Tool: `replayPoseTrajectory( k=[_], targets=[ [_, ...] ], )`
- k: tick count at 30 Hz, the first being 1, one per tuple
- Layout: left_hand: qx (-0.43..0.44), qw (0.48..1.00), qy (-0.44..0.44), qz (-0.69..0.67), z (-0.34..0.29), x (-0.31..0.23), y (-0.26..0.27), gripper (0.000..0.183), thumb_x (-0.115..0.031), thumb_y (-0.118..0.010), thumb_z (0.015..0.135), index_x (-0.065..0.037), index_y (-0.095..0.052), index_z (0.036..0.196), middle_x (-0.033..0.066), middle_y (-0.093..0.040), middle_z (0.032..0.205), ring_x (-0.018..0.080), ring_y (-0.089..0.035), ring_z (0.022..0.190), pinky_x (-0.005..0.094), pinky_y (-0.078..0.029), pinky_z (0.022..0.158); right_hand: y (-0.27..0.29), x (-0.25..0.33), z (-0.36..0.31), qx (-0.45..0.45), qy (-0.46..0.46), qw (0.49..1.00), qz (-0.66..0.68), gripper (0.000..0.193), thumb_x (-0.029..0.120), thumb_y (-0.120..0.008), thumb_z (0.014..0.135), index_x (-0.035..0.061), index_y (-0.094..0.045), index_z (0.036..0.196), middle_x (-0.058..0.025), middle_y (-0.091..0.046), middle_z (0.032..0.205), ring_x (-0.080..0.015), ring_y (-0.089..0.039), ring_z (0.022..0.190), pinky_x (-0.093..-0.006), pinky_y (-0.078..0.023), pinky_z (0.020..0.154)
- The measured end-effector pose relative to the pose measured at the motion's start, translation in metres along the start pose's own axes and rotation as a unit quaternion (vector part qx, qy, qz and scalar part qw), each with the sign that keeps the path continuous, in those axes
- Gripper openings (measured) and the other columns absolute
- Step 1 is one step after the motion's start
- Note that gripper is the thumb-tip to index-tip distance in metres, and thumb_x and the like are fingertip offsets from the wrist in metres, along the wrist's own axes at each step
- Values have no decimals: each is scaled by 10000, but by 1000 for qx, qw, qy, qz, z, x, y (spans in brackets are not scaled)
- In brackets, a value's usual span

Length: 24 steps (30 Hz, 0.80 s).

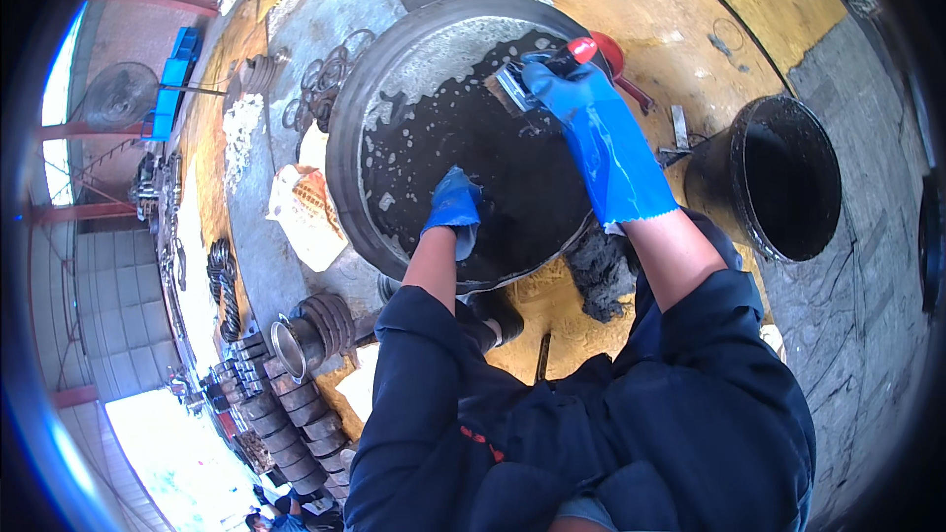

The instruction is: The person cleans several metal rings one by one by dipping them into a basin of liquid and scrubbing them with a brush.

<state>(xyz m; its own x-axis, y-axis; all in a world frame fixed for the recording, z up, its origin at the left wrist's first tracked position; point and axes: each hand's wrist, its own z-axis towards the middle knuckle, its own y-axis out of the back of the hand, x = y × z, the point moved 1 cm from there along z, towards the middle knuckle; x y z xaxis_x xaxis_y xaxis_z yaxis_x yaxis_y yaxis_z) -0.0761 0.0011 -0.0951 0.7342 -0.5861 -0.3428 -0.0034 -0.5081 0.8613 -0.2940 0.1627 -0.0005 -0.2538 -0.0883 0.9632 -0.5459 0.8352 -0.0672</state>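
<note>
A large round metal basin in front of me holds dark liquid with patches of pale foam toward its far left side. My right hand, in a long blue rubber glove, is closed around a brush with a red handle, over the far right part of the basin. The brush head points left, above the dark surface. My left hand, in a shorter-looking blue glove, reaches into the near left part of the basin. Its fingers are hard to make out against the dark contents.
A tall black bucket stands tilted-looking at the right. A red object lies beyond the basin's right rim. At the left are a printed sack, metal rings and stacked metal parts. Dark rags lie near my knees.
</note>
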Motion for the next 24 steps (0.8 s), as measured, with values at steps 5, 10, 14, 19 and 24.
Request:
replayPoseTrajectory(
  k=[5,10,14,19,24],
  targets=[
    [57,988,12,142,10,18,-2,420,-209,-682,756,-8,-669,1124,244,-683,1046,402,-661,984,444,-530,863,-13,13,-3,16,9,1000,5,294,234,-678,848,36,-702,1063,-97,-721,958,-178,-674,849,-308,-535,791],
    [113,992,5,64,-5,-8,-7,429,-194,-672,769,-3,-654,1152,233,-666,1112,391,-632,1054,422,-509,905,-11,10,-1,13,3,1000,-1,300,245,-675,844,36,-703,1057,-104,-721,951,-186,-677,852,-313,-534,794],
    [171,980,-99,-39,-20,-26,-12,467,-145,-681,769,-6,-616,1211,216,-623,1229,358,-582,1151,389,-454,992,-11,11,2,14,1,1000,-2,304,253,-673,841,36,-704,1052,-110,-721,945,-192,-679,853,-317,-533,796],
    [71,990,-125,1,-22,-17,-25,466,-136,-694,753,-8,-630,1196,205,-642,1202,349,-601,1123,394,-467,975,-15,16,0,23,1,1000,-1,310,263,-670,837,36,-704,1045,-117,-721,938,-200,-681,856,-321,-532,799],
    [176,976,-48,-116,0,-27,-27,439,-166,-727,735,-5,-668,1139,203,-672,1140,375,-622,1077,410,-492,940,-10,16,2,20,4,1000,-1,316,274,-667,834,36,-705,1039,-124,-721,931,-208,-684,858,-326,-531,801]
  ],
)
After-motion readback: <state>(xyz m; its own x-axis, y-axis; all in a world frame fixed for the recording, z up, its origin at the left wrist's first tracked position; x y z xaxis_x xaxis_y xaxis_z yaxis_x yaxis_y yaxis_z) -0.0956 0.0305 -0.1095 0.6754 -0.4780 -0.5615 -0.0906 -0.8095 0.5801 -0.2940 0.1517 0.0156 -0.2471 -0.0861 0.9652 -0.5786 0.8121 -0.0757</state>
